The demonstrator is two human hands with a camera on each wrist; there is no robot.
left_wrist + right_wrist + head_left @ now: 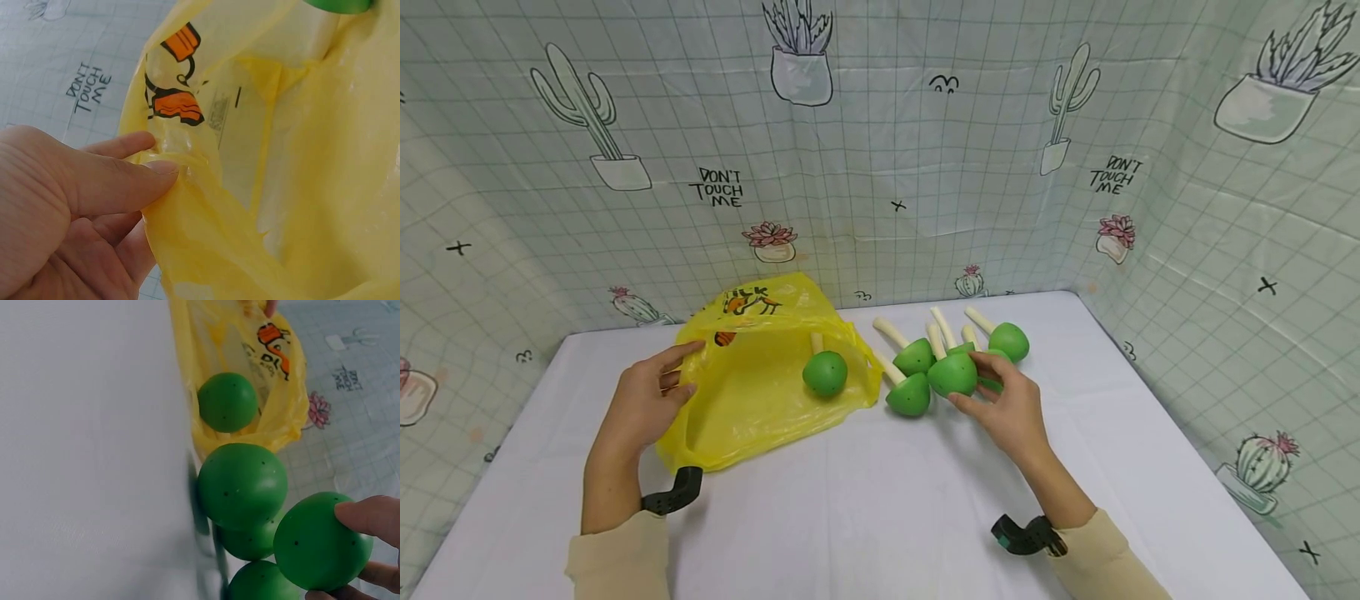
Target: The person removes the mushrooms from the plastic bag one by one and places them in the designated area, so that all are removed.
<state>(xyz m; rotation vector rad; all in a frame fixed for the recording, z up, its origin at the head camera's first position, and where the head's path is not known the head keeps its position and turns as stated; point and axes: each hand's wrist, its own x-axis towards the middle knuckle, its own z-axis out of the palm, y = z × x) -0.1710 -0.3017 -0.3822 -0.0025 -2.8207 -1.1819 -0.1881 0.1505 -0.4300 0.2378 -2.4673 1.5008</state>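
My left hand (643, 404) pinches the rim of a yellow plastic bag (745, 417) between thumb and fingers, at the bag's left side. The bag lies on its side with its mouth spread toward me. One green toy mushroom (825, 373), with a round dotted cap and pale stem, sits just inside the bag's mouth. My right hand (1013, 408) grips another green toy mushroom (322, 540) by its cap, thumb on one side and fingertips on the other. Several more green toy mushrooms (910, 396) lie beside and behind the held one, partly overlapping, stems pointing away.
A white-covered table (850, 517) carries everything. Behind it and along both sides hangs a gridded cloth (880, 150) printed with cacti and lettering. Each forearm wears a black wrist mount (673, 492).
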